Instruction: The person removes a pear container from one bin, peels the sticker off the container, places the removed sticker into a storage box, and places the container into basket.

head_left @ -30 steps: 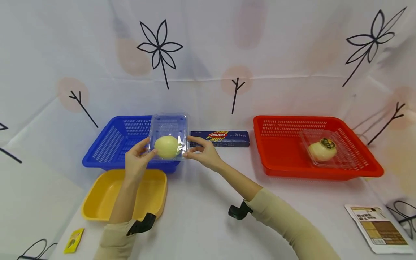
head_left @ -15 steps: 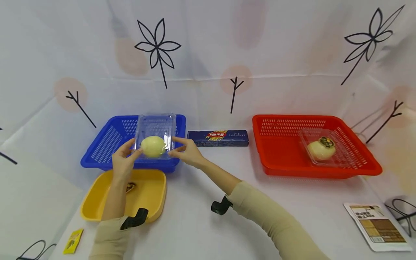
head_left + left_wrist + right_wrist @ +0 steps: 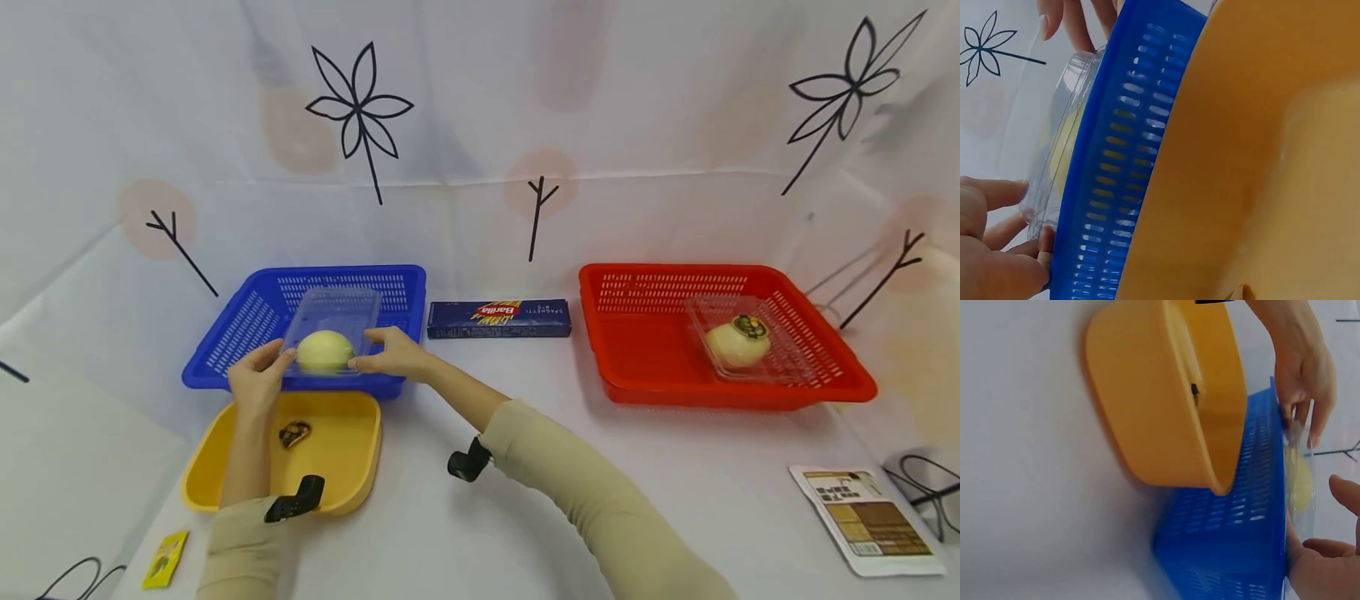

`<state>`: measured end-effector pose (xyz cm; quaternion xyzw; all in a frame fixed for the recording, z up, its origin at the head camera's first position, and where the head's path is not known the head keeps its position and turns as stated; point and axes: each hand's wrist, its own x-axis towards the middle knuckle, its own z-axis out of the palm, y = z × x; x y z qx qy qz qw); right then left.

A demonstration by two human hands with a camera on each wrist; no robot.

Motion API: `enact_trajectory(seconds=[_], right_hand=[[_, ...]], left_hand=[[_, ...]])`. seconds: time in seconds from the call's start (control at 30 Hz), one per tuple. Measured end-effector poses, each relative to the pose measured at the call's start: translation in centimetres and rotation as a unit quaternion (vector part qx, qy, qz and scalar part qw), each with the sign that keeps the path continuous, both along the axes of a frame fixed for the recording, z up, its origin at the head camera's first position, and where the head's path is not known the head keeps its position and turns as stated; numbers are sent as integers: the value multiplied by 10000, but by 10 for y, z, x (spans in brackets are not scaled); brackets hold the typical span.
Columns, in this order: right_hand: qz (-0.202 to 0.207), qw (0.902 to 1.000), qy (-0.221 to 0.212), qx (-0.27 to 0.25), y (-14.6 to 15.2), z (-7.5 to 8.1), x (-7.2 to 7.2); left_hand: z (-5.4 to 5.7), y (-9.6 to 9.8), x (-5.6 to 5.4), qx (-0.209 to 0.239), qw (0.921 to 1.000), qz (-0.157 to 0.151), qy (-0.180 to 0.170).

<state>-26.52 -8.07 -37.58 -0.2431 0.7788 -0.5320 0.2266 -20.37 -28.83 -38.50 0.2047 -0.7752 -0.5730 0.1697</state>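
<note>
A clear plastic clamshell box (image 3: 341, 308) lies over the near part of the blue basket (image 3: 405, 287), its near edge by the rim. Inside it sits a pale yellow-green round item (image 3: 325, 352); its kind is not plain. My left hand (image 3: 255, 379) pinches the box's near left corner, finger and thumb on either side in the left wrist view. My right hand (image 3: 397, 354) holds the near right edge; in the right wrist view one finger (image 3: 1342, 490) stands slightly off the box. The basket wall (image 3: 1116, 156) partly hides the box.
A yellow tub (image 3: 337, 458) with a small dark patterned piece (image 3: 294, 433) stands before the blue basket. A spaghetti box (image 3: 498, 319) lies right of it. A red basket (image 3: 645, 350) bears a similar box (image 3: 738, 342). A pouch (image 3: 866, 521) and yellow packet (image 3: 165, 560) lie nearer.
Both hands have carried the clamshell box left and lowered it into the blue basket, from raised and upright to lying flatter. The dark piece in the yellow tub has come into view.
</note>
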Motion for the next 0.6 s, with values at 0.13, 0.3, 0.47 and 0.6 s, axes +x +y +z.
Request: enact_trajectory(seconds=[0.13,0.3,0.47,0.6], right_hand=[[-144,9943,-931,-507,-8,-1,-4],[-239,9910,-1151,-646,-15,-4,-6],[-344,9865,-1372,-828,-21,-7,-9],[-412,9813,-1578,-1026,-25,-9,-10]], left_hand=[[1,-7,-2,-475,9986,-176,-139],[2,-14,-7,-838,9953,-380,-311],[5,-22,-9,-703,9945,-621,-475],[6,-27,-11,-591,9940,-729,-561]])
